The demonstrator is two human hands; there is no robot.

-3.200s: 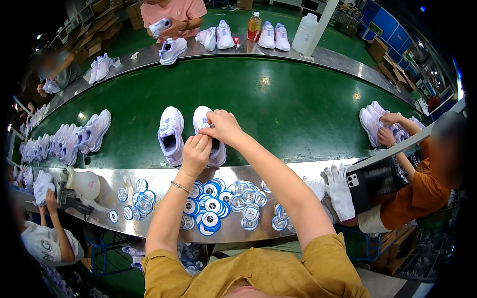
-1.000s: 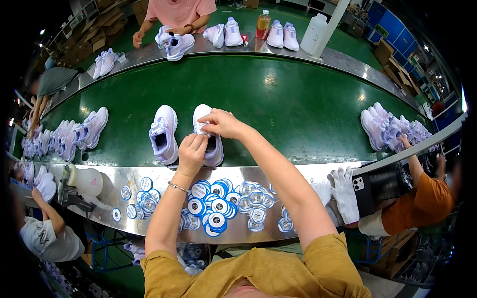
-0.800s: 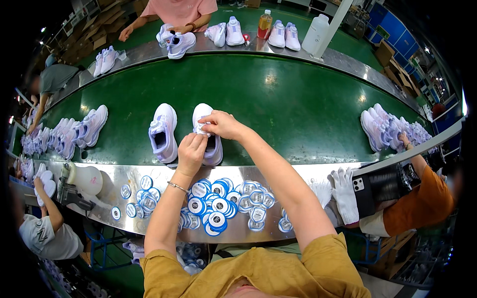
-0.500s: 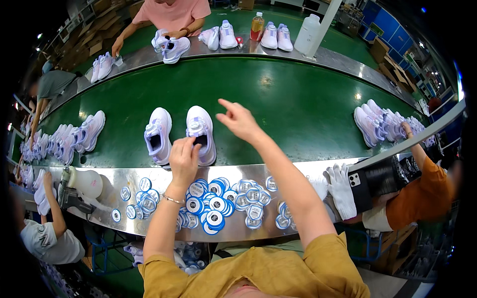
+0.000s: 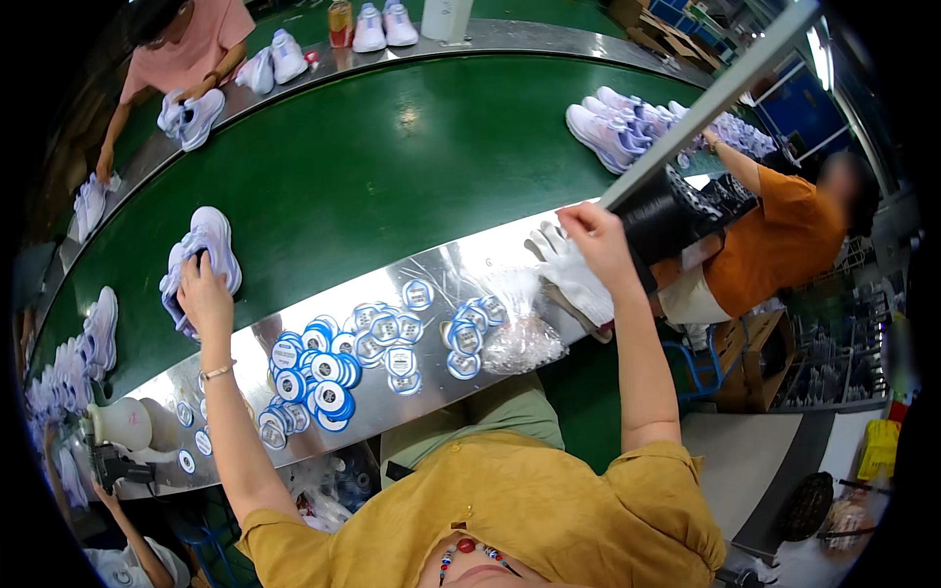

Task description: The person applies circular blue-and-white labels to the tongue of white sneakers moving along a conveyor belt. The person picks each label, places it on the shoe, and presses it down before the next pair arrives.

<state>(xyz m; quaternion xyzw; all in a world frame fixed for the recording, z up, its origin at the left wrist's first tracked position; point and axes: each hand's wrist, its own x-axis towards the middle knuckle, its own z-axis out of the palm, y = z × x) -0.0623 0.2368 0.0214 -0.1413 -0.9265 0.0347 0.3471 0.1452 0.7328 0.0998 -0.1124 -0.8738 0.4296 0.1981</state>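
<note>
On the left of the green work surface a pair of white and lilac sneakers (image 5: 222, 245) stands side by side, close together. My left hand (image 5: 204, 296) is closed on them, fingers at the shoe openings; the nearer shoe is partly hidden behind it. Out to the right, above the metal edge, my right hand (image 5: 600, 241) is raised with its fingers curled in. Whether something small is in it I cannot make out. Just left of it lie white gloves (image 5: 571, 272). Between my arms several round blue-and-white discs (image 5: 328, 397) lie in loose piles on the metal ledge (image 5: 392, 431).
A slanted metal pole (image 5: 716, 93) rises by my right hand. Rows of sneakers stand right (image 5: 613, 132) and left (image 5: 98, 333). A clear plastic bag (image 5: 524, 338) lies near the gloves, a spray gun (image 5: 118, 465) at left. Co-workers handle shoes across and beside me.
The view has turned right. The two sneakers, apart before, are now together under my left hand. My right hand has swung from beside the shoes to the far right, its pointing fingers now curled.
</note>
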